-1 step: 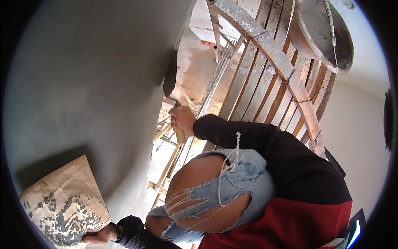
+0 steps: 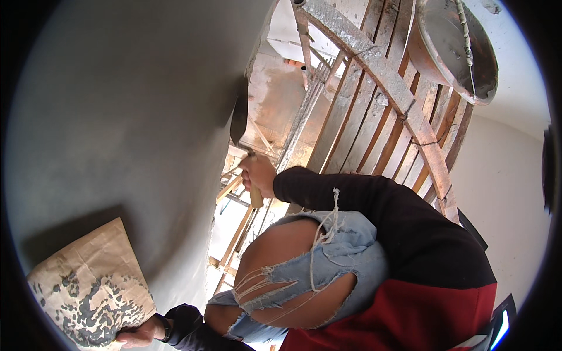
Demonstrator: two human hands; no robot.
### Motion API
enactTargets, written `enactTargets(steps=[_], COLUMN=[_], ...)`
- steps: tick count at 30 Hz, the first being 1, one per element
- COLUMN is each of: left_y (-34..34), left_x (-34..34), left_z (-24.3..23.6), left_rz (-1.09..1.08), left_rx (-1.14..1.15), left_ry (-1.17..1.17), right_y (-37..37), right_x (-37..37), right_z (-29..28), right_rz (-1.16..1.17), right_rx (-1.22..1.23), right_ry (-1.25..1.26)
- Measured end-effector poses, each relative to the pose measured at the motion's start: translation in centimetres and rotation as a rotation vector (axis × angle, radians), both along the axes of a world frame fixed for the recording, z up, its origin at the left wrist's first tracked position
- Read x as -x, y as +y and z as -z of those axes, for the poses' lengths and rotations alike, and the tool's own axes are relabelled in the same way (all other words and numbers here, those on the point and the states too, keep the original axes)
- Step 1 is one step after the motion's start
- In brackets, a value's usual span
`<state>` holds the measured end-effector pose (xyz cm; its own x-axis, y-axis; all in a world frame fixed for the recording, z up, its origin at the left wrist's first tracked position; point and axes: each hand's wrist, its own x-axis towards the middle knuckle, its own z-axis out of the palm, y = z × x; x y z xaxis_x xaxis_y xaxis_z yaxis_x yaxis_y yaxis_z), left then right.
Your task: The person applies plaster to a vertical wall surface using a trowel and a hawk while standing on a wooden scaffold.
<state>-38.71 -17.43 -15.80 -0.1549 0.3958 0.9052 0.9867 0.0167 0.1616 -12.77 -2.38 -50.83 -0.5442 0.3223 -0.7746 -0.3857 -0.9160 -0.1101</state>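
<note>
My right hand [image 2: 259, 174] grips the pale wooden handle of a trowel [image 2: 239, 114], whose dark blade is held at the edge of a smooth grey plastered wall [image 2: 129, 117]. At the lower left, my left hand [image 2: 138, 334] holds the bottom corner of a folded brown paper sheet [image 2: 88, 269] spattered with grey blotches. The sheet is in front of the wall, casting a shadow on it; whether it touches the wall I cannot tell.
My bent knee in torn jeans [image 2: 310, 269] is between my arms. Slatted wooden planks [image 2: 357, 134] with a long crossbeam [image 2: 410, 114] are at the right, with a mortar-crusted metal basin [image 2: 427, 41] above. Timber framing [image 2: 234, 190] shows past the wall's edge, and a pale wall [image 2: 503, 187] curves at far right.
My right hand and the trowel have shifted very slightly down in the picture. My left hand and the paper look unchanged.
</note>
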Motion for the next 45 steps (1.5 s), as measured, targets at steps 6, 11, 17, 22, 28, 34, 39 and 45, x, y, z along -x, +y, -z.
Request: enactTargets(steps=[6,11,17,22,28,34,39,45], left_y=[2.5,0.7,0.5,-0.3,1.7,-0.8,-0.3,-0.1], left_x=[-2.6,-1.1,-1.3,-0.6,-2.3,1.3,2.8,1.6], left_z=[0.5,0.2,-0.2,0.7,0.5,-0.1,0.5,-0.2], left_rz=[-0.007,0.067,0.222,-0.192,0.129,0.203,0.223,0.226], left_rx=[-0.014,-0.012,0.019,0.018,-0.032,0.009,-0.137,0.075], left_ry=[0.091,-0.064,-0.269,0.269,-0.262,-0.197,-0.083,-0.079], right_y=[1.7,5.3,3.4,3.1,3.6,6.0,7.4,4.7], right_x=[-0.6,-1.0,-0.8,-1.5,-1.3,-2.8,-2.9,-3.5], right_z=[-0.8,-1.6,0.3,-0.1,0.6,-0.8,-0.4,0.3], right_rz=[0.083,0.118,0.022,0.027,-0.007,0.089,0.085,0.025], right_rx=[0.087,0.029,0.125,0.020,0.040,-0.036,-0.055,0.046], right_ry=[-0.042,-0.034,-0.019,-0.036,-0.048,-0.052,-0.059,-0.085])
